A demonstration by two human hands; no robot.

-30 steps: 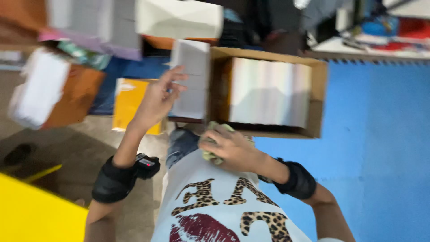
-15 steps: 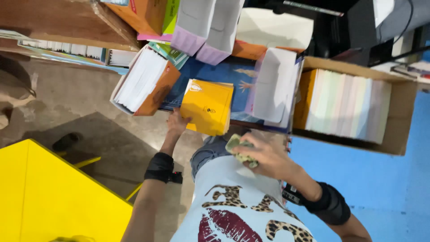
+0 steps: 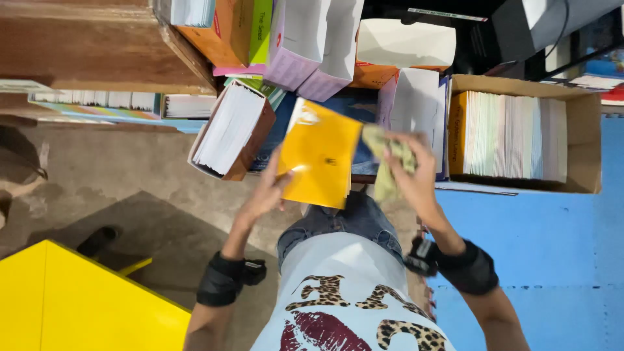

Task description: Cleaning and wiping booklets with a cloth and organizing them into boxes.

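Mid-frame, the left hand [image 3: 263, 195] pinches a yellow book [image 3: 320, 159] loosely, the right hand [image 3: 409, 175] grips a cloth [image 3: 385, 162]; wiping could dislodge it.

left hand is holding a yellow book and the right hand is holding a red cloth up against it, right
Not quite: the cloth is a pale yellow-green, not red. The head view shows the left hand holding the yellow book by its lower edge, and the right hand holding the crumpled cloth up against the book's right side.

Book storeroom; cartons of books [image 3: 513, 135]
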